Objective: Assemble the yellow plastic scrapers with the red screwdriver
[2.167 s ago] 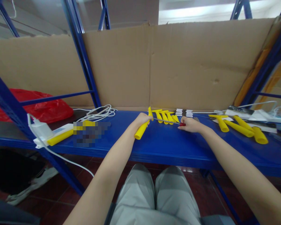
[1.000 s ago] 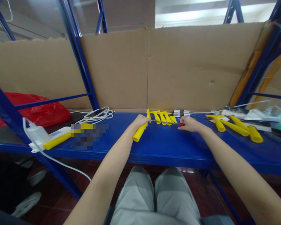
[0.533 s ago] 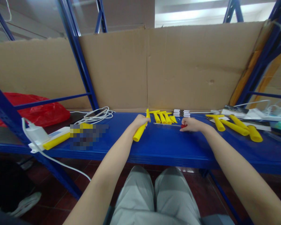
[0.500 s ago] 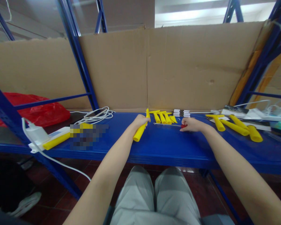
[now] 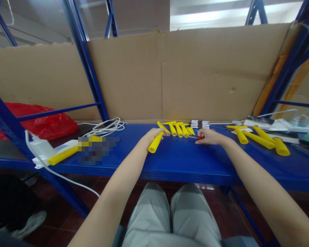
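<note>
My left hand [image 5: 154,134] is closed around a yellow plastic piece with a hollow tube [image 5: 156,143] that points toward me; a thinner yellow part sticks out beyond the fingers. In my right hand [image 5: 209,136] is a slim tool, apparently a screwdriver, with a red handle [image 5: 199,138]. Its long thin metal shaft runs left, and the tip reaches the yellow piece by my left fingers. Whether the tip is inside the piece or beside it, I cannot tell. Just behind the shaft lies a row of several yellow T-shaped pieces [image 5: 179,129].
Small white-and-black strips [image 5: 199,124] are stacked behind my right hand. More yellow pieces [image 5: 260,140] lie on the blue shelf [image 5: 180,161] at right. At left are a white power strip [image 5: 67,145], coiled white cable [image 5: 105,126] and red bag [image 5: 36,118]. Cardboard [image 5: 195,75] stands behind.
My right hand has moved slightly left, bringing the shaft's tip to the yellow piece. The piece has turned in my left hand, its thin end now leaning left.
</note>
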`<state>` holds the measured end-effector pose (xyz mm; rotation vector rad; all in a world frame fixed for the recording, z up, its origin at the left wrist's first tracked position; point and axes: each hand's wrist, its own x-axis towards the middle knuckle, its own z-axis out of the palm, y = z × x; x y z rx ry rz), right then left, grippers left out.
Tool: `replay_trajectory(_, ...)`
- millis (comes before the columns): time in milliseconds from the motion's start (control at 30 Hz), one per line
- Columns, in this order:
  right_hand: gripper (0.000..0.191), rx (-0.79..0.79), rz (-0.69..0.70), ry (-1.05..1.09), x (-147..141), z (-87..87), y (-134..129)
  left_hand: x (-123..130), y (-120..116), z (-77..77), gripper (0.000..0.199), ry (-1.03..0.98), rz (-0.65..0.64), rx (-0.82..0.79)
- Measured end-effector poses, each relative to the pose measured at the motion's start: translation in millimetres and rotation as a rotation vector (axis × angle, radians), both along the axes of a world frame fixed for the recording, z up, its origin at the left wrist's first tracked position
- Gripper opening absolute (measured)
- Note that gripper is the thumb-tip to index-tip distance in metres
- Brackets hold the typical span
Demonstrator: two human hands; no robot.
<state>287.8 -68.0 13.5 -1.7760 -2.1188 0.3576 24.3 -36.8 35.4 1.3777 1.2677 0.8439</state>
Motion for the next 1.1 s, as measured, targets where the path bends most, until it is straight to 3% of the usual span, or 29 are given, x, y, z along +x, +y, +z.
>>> replay_trajectory(233, 0.030, 0.017, 0.016, 0.019, 1, -3.9, 2, 1, 0, -2.4, 0.022, 0.015, -0.021, 0.008)
replay_trajectory(567, 0.026, 0.002, 0.039, -0.027, 10, -4.9, 7, 2, 18, -10.0, 0.021, 0.054, 0.152, -0.019)
replay_trajectory(967, 0.014, -0.028, 0.069, -0.110, 10, -3.2, 6, -2, 26, -11.7, 0.020, 0.035, 0.147, -0.006)
replay_trajectory(1100, 0.018, 0.099, 0.105, -0.149, -2, -4.9, 7, -1, 24, -12.0, 0.019, 0.023, 0.160, -0.009)
